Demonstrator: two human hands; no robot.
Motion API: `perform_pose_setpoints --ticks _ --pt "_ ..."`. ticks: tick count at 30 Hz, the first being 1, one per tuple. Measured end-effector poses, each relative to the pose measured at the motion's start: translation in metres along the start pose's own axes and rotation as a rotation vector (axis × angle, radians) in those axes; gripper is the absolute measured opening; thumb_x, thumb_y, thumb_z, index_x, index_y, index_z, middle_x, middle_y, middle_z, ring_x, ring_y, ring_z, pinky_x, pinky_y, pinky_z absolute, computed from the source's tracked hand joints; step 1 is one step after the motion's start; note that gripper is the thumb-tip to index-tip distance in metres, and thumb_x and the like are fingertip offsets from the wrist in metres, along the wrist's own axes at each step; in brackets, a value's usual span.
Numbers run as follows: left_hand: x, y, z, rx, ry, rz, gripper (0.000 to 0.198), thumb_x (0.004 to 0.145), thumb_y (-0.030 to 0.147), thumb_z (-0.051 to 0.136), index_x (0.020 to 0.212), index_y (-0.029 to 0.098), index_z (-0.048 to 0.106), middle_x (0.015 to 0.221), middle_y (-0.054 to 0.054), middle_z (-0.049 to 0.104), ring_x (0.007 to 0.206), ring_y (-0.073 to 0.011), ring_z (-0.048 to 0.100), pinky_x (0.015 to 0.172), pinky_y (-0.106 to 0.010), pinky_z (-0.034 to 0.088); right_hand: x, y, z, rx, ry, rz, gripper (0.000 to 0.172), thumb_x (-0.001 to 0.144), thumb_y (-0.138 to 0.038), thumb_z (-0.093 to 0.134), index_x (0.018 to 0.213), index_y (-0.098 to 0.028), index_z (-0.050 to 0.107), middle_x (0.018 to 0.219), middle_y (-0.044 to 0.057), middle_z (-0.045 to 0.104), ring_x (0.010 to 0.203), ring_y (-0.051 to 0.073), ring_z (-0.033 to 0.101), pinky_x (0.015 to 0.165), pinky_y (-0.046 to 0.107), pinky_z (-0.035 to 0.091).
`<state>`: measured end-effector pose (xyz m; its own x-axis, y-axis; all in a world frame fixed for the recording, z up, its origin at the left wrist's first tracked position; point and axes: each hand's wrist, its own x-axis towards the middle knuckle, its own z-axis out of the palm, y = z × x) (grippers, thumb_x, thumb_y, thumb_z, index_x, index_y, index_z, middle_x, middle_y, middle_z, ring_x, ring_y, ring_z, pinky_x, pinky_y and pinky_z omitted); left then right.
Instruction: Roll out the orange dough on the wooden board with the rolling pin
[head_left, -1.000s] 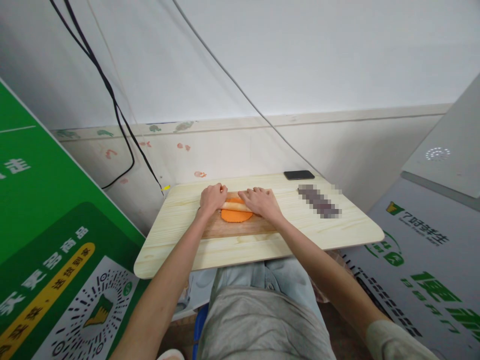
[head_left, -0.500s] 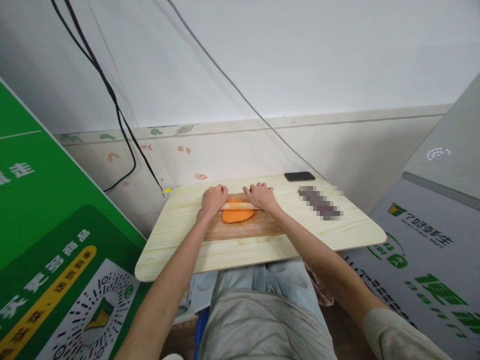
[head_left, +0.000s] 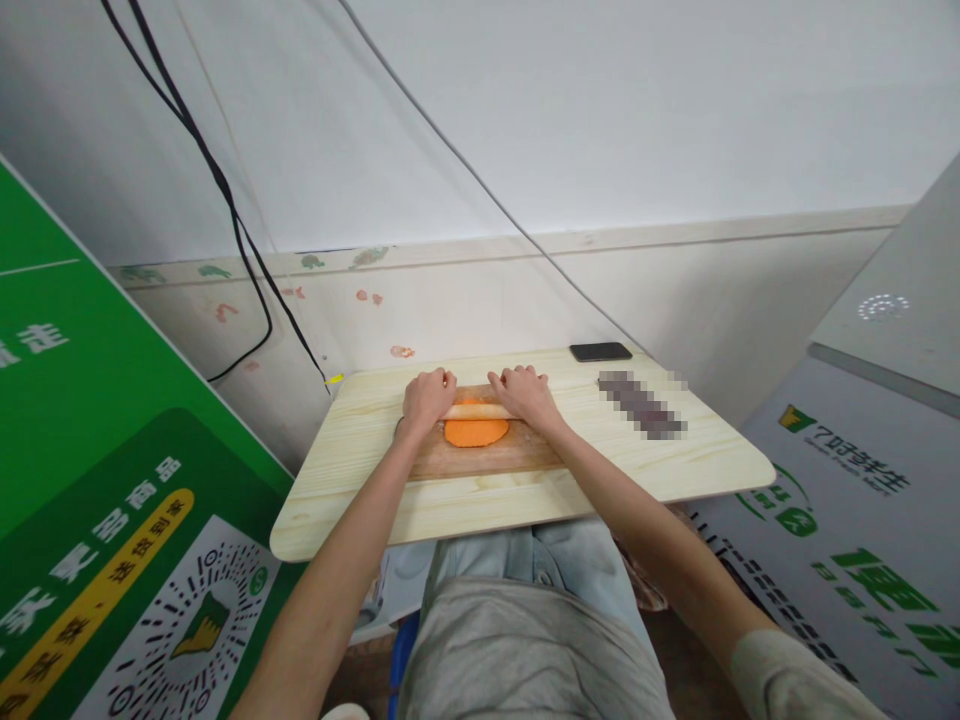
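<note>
A light wooden rolling pin (head_left: pixel 480 411) lies crosswise over a flat orange sheet (head_left: pixel 477 432) that looks like dough or clay. Beneath both is a brown wooden board (head_left: pixel 480 462). My left hand (head_left: pixel 429 397) is closed on the pin's left end, and my right hand (head_left: pixel 524 393) is closed on its right end. Most of the orange sheet shows on the near side of the pin, with a thin strip beyond it. The fingers hide both ends of the pin.
The board rests on a pale wooden table (head_left: pixel 337 500). A black phone (head_left: pixel 601 352) lies at the back right, with a pixelated dark item (head_left: pixel 642 405) nearer. A wall rises behind, with hanging cables (head_left: pixel 232 210). Green panels (head_left: pixel 97 450) stand left, a white cabinet (head_left: pixel 847 500) right.
The hands and rolling pin have barely moved. The near edge of the orange sheet looks slightly smoother and rounder.
</note>
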<state>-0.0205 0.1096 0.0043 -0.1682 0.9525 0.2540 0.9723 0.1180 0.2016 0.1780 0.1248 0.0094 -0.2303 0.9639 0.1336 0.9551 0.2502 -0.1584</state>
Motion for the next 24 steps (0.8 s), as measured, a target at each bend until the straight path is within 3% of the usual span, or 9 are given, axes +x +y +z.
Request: perform_pose_setpoints --ticks 4,12,20,24 --pt "-0.004 -0.003 0.002 -0.011 -0.023 0.043 0.048 0.110 0.040 0.035 0.111 0.021 0.080 0.113 -0.015 0.082 0.106 -0.0312 0.077 0.088 -0.038 0.054 -0.023 -0.005 0.000 -0.055 0.033 -0.010 0.067 0.113 -0.056 0.020 0.148 -0.018 0.063 0.144 0.024 0.067 0.136 0.039 0.052 0.110 0.055 0.038" --pt "-0.025 -0.008 0.001 -0.011 -0.036 0.097 0.042 0.111 0.042 0.039 0.119 0.024 0.077 0.124 -0.010 0.081 0.121 -0.0267 0.072 0.104 -0.039 0.047 -0.054 -0.014 0.001 -0.006 0.148 -0.010 0.062 0.112 -0.058 0.029 0.130 -0.017 0.072 0.137 0.020 0.071 0.131 0.037 0.057 0.110 0.051 0.038" --pt "-0.030 -0.010 0.006 -0.040 -0.026 0.141 0.038 0.111 0.043 0.043 0.123 0.026 0.074 0.134 -0.008 0.078 0.126 -0.0263 0.070 0.107 -0.040 0.045 -0.070 -0.017 0.007 -0.012 0.186 -0.052 0.056 0.112 -0.054 0.029 0.129 -0.022 0.071 0.139 0.018 0.071 0.134 0.036 0.055 0.117 0.054 0.032" --pt "-0.031 -0.011 0.006 -0.043 -0.027 0.149 0.037 0.111 0.043 0.042 0.123 0.026 0.073 0.136 -0.008 0.077 0.128 -0.0261 0.069 0.106 -0.040 0.046 -0.070 -0.018 0.009 -0.006 0.175 -0.062 0.058 0.112 -0.055 0.028 0.129 -0.022 0.072 0.137 0.018 0.072 0.130 0.036 0.058 0.113 0.052 0.036"
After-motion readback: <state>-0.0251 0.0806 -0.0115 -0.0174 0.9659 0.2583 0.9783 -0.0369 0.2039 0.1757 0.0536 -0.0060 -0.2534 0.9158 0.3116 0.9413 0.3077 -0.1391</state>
